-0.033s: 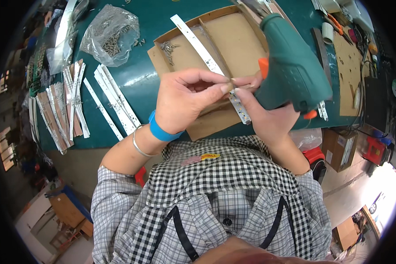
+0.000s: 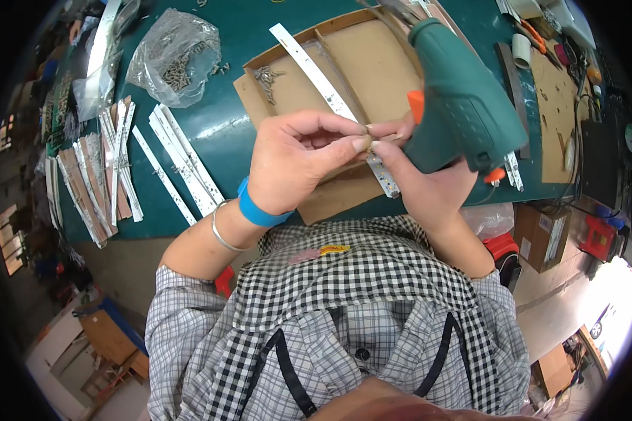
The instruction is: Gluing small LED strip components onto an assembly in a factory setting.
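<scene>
My left hand (image 2: pixel 288 151) is closed, thumb and forefinger pinched on something too small to make out. Its fingertips meet those of my right hand (image 2: pixel 432 189) over a white LED strip board (image 2: pixel 316 74). My right hand's fingers are bent round the handle of a green pistol-shaped power tool (image 2: pixel 463 95) with an orange trigger, while its thumb presses near the strip. The tool hides part of that hand. The strip lies slantwise across a shallow cardboard tray (image 2: pixel 372 52), its near end beyond my fingers. Small screws (image 2: pixel 267 81) lie heaped in the tray's left part.
A clear plastic bag (image 2: pixel 179 59) of screws lies at the far left on the green table (image 2: pixel 235 137). Several white strips (image 2: pixel 179 158) and a bundle of strips (image 2: pixel 95 179) lie left of my arm. Orange-handled pliers (image 2: pixel 534 38) and a white cup (image 2: pixel 521 51) stand far right.
The green power tool has shifted slightly to the left. My hands stay pinched together over the strip, with hardly any movement.
</scene>
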Tool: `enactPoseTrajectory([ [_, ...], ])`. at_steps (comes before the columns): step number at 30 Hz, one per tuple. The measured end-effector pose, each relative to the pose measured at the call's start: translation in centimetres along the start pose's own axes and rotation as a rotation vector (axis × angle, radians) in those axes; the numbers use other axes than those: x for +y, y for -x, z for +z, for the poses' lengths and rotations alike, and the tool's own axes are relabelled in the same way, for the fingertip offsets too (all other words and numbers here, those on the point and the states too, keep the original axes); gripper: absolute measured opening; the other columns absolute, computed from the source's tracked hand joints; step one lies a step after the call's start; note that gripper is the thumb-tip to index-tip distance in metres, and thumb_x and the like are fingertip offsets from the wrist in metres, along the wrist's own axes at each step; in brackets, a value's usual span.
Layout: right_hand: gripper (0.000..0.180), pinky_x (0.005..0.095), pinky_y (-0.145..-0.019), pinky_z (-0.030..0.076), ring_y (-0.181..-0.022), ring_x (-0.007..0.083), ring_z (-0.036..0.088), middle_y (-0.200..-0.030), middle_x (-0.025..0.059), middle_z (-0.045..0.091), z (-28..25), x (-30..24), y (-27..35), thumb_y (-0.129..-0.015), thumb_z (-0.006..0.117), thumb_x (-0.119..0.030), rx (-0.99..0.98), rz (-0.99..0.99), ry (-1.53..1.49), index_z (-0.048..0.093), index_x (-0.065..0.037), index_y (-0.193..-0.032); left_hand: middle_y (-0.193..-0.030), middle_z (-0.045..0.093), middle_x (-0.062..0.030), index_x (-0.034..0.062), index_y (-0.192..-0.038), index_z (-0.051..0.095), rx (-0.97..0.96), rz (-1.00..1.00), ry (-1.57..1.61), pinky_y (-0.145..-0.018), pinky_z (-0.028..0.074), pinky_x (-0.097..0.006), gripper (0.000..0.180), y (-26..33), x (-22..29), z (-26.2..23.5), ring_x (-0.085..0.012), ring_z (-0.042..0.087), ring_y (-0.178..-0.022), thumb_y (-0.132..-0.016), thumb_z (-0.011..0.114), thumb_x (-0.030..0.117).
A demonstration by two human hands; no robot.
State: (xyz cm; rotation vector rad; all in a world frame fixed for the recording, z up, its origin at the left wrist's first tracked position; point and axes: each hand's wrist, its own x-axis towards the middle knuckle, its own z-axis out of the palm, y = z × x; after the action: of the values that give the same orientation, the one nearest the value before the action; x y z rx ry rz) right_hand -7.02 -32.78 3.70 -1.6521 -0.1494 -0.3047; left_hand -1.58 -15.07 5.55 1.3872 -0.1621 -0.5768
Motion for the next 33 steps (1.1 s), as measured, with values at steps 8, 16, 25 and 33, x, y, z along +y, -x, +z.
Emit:
enactPoseTrajectory([
  [8, 0.073, 0.0366, -0.079, 0.059, -0.087, 0.0237, 0.068, -0.089, 0.0075, 0.053, -0.4, -0.4, 0.0, -0.075, 0.071, 0.018, -0.021, 0.14, -0.058, 0.036, 0.006, -0.138, -0.093, 0.07, -0.0133, -0.0038, -0.105, 0.06, -0.184, -0.245, 0.517, -0.075, 0.058, -0.028, 0.021, -0.6, -1.2, -0.8, -0.0179, 0.069, -0.08, -0.088, 0.071, 0.002],
  [16, 0.074, 0.0354, -0.078, 0.059, -0.085, 0.0233, 0.068, -0.088, 0.0071, 0.051, -0.1, -0.1, 0.0, -0.074, 0.071, 0.019, 0.107, 0.107, -0.27, 0.035, 0.006, -0.138, -0.095, 0.07, -0.0134, -0.0044, -0.1, 0.063, -0.129, -0.143, 0.263, -0.076, 0.058, -0.031, 0.016, 0.1, -0.7, 0.1, -0.0203, 0.07, -0.084, -0.087, 0.071, 0.001],
  [25, 0.068, 0.0394, -0.082, 0.059, -0.087, 0.0244, 0.067, -0.093, 0.0085, 0.054, -0.8, 1.3, 0.6, -0.077, 0.069, 0.018, 0.025, 0.065, -0.056, 0.039, 0.006, -0.136, -0.087, 0.073, -0.012, -0.0065, -0.093, 0.069, -0.018, 0.054, -0.426, -0.075, 0.057, -0.025, 0.01, -0.7, 0.2, -2.0, -0.0155, 0.07, -0.082, -0.086, 0.07, 0.0],
  [33, 0.046, 0.0332, -0.08, 0.056, -0.085, 0.0192, 0.067, -0.09, 0.0078, 0.063, -1.7, 1.6, 1.4, -0.08, 0.07, 0.011, 0.2, 0.193, -0.123, 0.05, 0.005, -0.121, -0.084, 0.074, -0.0094, -0.0045, -0.097, 0.072, 0.108, 0.166, -0.797, -0.069, 0.057, -0.023, 0.016, -4.7, -1.9, -5.7, -0.0119, 0.071, -0.077, -0.086, 0.07, 0.006],
])
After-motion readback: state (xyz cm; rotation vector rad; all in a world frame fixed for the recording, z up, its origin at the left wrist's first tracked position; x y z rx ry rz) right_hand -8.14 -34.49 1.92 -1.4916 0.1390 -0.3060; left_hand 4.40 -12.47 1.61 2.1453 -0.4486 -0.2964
